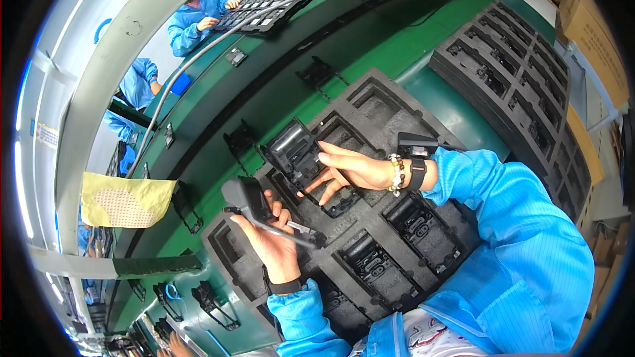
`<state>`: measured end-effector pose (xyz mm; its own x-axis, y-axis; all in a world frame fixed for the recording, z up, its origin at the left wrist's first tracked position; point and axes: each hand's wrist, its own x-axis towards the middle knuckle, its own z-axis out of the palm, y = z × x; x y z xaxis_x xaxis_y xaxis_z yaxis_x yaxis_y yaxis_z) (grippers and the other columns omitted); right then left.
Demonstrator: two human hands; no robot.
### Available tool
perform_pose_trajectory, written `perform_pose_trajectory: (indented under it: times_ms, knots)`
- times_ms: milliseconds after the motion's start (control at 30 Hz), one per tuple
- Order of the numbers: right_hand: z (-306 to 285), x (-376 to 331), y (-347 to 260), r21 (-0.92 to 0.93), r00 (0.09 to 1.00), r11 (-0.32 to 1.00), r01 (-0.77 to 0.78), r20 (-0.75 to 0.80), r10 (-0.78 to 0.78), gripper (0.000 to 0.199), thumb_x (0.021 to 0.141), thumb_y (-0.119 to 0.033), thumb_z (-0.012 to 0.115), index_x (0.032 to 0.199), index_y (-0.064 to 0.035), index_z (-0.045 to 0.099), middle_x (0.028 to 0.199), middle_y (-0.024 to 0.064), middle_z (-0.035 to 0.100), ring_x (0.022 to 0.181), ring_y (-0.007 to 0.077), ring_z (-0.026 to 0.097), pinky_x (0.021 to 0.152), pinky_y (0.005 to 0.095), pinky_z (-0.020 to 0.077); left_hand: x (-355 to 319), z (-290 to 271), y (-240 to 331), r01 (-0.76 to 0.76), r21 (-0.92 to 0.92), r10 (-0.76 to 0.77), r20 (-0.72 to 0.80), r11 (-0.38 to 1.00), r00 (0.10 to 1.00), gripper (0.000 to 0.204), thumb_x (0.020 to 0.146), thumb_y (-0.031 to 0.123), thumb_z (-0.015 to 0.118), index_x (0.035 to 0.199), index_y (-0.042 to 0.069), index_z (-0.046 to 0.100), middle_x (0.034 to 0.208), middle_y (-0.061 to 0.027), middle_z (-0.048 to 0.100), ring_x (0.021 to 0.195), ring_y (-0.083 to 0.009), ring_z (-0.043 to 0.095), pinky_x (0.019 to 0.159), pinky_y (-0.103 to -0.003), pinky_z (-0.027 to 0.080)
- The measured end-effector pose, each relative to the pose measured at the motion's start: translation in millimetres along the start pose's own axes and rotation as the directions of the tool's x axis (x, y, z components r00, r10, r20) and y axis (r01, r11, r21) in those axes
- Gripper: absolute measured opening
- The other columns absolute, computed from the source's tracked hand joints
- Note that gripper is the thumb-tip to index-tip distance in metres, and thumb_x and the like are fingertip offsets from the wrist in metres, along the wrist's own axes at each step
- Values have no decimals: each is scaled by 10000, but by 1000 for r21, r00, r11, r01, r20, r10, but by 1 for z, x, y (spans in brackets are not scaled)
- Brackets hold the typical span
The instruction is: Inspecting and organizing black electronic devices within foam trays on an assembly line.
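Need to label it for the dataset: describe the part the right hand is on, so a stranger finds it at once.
Start at the big black foam tray on the green bench, right in front of the person. At its far-left corner the right hand touches a black moulded plastic housing. Unlike the parts lying flat in their pockets, it stands tilted up out of its pocket, open side showing.

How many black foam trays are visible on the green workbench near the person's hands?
2. One black foam tray lies under both hands, with parts in its pockets. A second tray lies to its right, near the bench edge. Another dark tray sits far off by a co-worker; others may be hidden.
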<state>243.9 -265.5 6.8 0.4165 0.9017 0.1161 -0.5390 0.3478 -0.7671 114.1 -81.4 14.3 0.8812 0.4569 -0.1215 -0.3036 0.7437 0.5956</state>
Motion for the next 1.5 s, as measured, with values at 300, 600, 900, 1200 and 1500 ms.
perform_pose_trajectory:
  times_ms: [300, 600, 900, 1200, 1500]
  knots:
    - [-9, 4, 0, 15, 997, 1000, 25, -78, -24, 589, 1025, -505, 298, 1382, -50, 410, 1341, 140, 528, 1149, 299, 586, 855, 426, 561, 4, -16, 1, 113, -43, -106, 143, 993, 984, 452, 997, 300, 539, 1366, 49, 468, 1091, -109, 643, 900, -139, 606, 673, -231, 499]
    - [-11, 1, 0, -30, 988, 999, 21, -150, -26, 580, 1027, -481, 323, 1365, -21, 424, 1308, 162, 556, 1114, 349, 614, 765, 411, 589, -6, 11, 1, 222, -29, -206, 271, 975, 940, 647, 987, 551, 341, 1462, 113, 355, 1442, -230, 418, 1215, -413, 495, 1044, -597, 379]
    - [-11, 4, -1, -29, 966, 996, 82, -245, -86, 454, 1028, -390, 424, 1340, -64, 472, 1173, 75, 620, 1015, 195, 640, 707, 271, 550, -8, 13, -1, 168, 22, -169, 243, 985, 955, 614, 1002, 512, 316, 1477, 124, 332, 1494, -199, 361, 1205, -379, 488, 1014, -582, 405]
    - [-20, 5, 1, 304, 993, 952, -41, -95, 73, 655, 967, -554, 450, 1370, -38, 429, 841, -44, 443, 686, 53, 389, 571, 201, 356, -20, 26, -21, -103, 365, 57, 134, 925, 989, 714, 947, 340, 586, 1517, 293, 158, 1319, -120, 485, 1071, -263, 560, 835, -491, 531]
    - [5, -4, 14, -129, 995, 988, 84, -39, -90, 788, 838, -253, 701, 1471, -107, 255, 1250, 6, 463, 1011, 93, 450, 803, 243, 390, -25, 27, -33, -229, 495, 207, 99, 838, 973, 962, 803, 86, 758, 1529, 199, 138, 1401, -125, 399, 1142, -246, 524, 883, -407, 527]
